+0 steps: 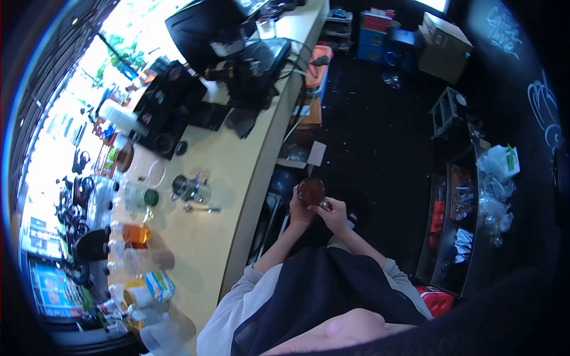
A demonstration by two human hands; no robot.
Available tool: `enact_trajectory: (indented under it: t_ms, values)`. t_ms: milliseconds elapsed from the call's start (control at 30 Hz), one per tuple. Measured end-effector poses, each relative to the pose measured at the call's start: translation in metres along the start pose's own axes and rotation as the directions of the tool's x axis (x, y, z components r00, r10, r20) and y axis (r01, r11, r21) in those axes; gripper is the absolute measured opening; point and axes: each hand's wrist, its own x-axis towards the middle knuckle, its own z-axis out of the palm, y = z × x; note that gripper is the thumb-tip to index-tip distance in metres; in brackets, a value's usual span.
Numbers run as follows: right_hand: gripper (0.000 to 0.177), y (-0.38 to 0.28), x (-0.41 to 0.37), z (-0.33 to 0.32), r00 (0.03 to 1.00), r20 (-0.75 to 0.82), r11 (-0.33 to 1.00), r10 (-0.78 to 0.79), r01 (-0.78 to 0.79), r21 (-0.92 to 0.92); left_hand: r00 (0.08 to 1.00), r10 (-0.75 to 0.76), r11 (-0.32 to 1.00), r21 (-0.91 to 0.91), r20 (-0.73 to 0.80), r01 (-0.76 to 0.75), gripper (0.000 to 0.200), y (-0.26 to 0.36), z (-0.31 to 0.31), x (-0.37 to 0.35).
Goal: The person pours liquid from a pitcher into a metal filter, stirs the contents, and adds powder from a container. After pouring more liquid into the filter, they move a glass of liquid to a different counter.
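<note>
A small glass cup [311,191] filled with a reddish-brown drink is held in front of me, just off the edge of the counter [237,172]. My left hand [298,211] wraps the cup's left side and underside. My right hand [333,213] closes on its lower right side, fingers curled against the glass. Both grey sleeves run back to my dark apron.
On the counter stand a metal pitcher [191,188], a spoon [202,208], a green-capped bottle [139,197], an amber-filled jar [135,235] and black machines [169,107]. A shelf rack [469,219] with glassware and bags lines the right. Boxes [444,44] sit at the far end.
</note>
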Motion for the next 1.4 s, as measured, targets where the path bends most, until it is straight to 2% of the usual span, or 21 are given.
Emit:
enact_trajectory:
  t_ms: [100, 167, 200, 267, 400, 433, 467, 500, 533, 567, 600, 667, 700, 733, 767, 833, 900, 1033, 1133, 1233, 1400]
  values:
    - [0.026, 0.000, 0.031, -0.046, 0.997, -0.057, 0.999, -0.043, 0.043, 0.004, 0.993, 0.094, 0.995, 0.034, 0.069, -0.097, 0.053, 0.013, 0.051, 0.031]
    - [0.027, 0.005, 0.054, -0.081, 0.998, -0.057, 1.000, -0.015, 0.015, 0.000, 0.993, 0.024, 0.973, -0.232, 0.117, 0.004, 0.049, -0.002, 0.092, 0.053]
    - [0.030, 0.008, 0.066, -0.098, 0.999, -0.039, 1.000, 0.016, -0.016, 0.004, 0.991, 0.033, 0.971, -0.239, 0.127, -0.001, 0.049, 0.006, 0.108, 0.063]
    - [0.026, 0.011, 0.086, -0.129, 0.998, -0.062, 1.000, -0.004, 0.003, -0.020, 0.967, 0.157, 0.979, 0.099, 0.201, -0.179, 0.045, 0.031, 0.133, 0.084]
    - [0.020, 0.002, 0.125, -0.186, 0.996, -0.092, 1.000, -0.018, 0.016, -0.026, 0.952, 0.137, 0.989, -0.086, 0.275, -0.118, 0.044, 0.055, 0.195, 0.120]
    - [0.020, 0.001, 0.136, -0.200, 0.996, -0.087, 0.999, -0.032, 0.028, -0.046, 0.933, -0.048, 0.832, -0.502, 0.356, 0.234, 0.046, 0.058, 0.210, 0.130]
    - [0.020, 0.004, 0.148, -0.213, 0.996, -0.089, 0.999, -0.026, 0.022, -0.047, 0.851, -0.168, 0.410, -0.750, 0.497, 0.519, 0.047, 0.060, 0.223, 0.140]
    - [0.024, 0.007, 0.158, -0.225, 0.994, -0.101, 0.998, -0.045, 0.039, -0.056, 0.849, -0.176, 0.407, -0.748, 0.499, 0.524, 0.047, 0.060, 0.237, 0.148]
    - [0.027, 0.009, 0.167, -0.236, 0.992, -0.111, 0.996, -0.064, 0.057, -0.066, 0.927, -0.086, 0.789, -0.544, 0.365, 0.287, 0.050, 0.059, 0.251, 0.155]
    - [0.027, 0.010, 0.175, -0.246, 0.992, -0.109, 0.996, -0.060, 0.053, -0.066, 0.959, 0.070, 0.980, -0.199, 0.276, -0.014, 0.052, 0.058, 0.264, 0.164]
    - [0.033, 0.011, 0.184, -0.255, 0.989, -0.124, 0.991, -0.079, 0.065, -0.115, 0.960, 0.069, 0.980, -0.199, 0.271, -0.014, 0.052, 0.046, 0.277, 0.172]
    - [0.038, 0.013, 0.206, -0.269, 0.985, -0.131, 0.982, -0.109, 0.087, -0.166, 0.955, -0.074, 0.893, -0.407, 0.289, 0.192, 0.056, 0.016, 0.302, 0.195]
    - [0.038, 0.015, 0.215, -0.274, 0.985, -0.145, 0.987, -0.093, 0.073, -0.141, 0.957, -0.070, 0.893, -0.410, 0.282, 0.187, 0.056, 0.030, 0.307, 0.203]
    - [0.039, 0.017, 0.225, -0.279, 0.984, -0.158, 0.992, -0.076, 0.058, -0.113, 0.967, 0.133, 0.982, -0.159, 0.217, -0.099, 0.058, 0.058, 0.308, 0.210]
    - [0.039, 0.019, 0.238, -0.285, 0.985, -0.152, 0.992, -0.077, 0.060, -0.110, 0.918, 0.336, 0.923, 0.122, 0.210, -0.365, 0.059, 0.074, 0.310, 0.219]
    - [0.028, 0.024, 0.260, -0.294, 0.989, -0.141, 0.998, -0.049, 0.044, -0.034, 0.939, 0.277, 0.946, 0.110, 0.205, -0.304, 0.060, 0.072, 0.321, 0.239]
    - [0.026, 0.024, 0.289, -0.299, 0.991, -0.132, 0.999, -0.035, 0.036, 0.003, 0.935, 0.262, 0.921, 0.228, 0.237, -0.316, 0.063, 0.072, 0.330, 0.266]
    - [0.025, 0.007, 0.375, -0.322, 0.999, -0.022, 0.997, 0.031, -0.029, 0.068, 0.944, 0.279, 0.922, 0.226, 0.177, -0.315, 0.065, 0.081, 0.357, 0.342]
    - [0.026, 0.009, 0.431, -0.337, 0.998, 0.016, 0.997, -0.058, 0.058, -0.048, 0.894, 0.426, 0.844, 0.293, 0.140, -0.449, 0.065, 0.091, 0.374, 0.396]
    - [0.024, 0.006, 0.486, -0.349, 0.998, 0.027, 0.998, -0.057, 0.057, -0.005, 0.926, 0.368, 0.906, 0.190, 0.083, -0.377, 0.064, 0.100, 0.394, 0.444]
    - [0.020, 0.022, 0.579, -0.368, 0.997, 0.057, 0.998, -0.047, 0.049, -0.035, 0.917, 0.398, 0.904, 0.178, -0.020, -0.388, 0.062, 0.101, 0.424, 0.525]
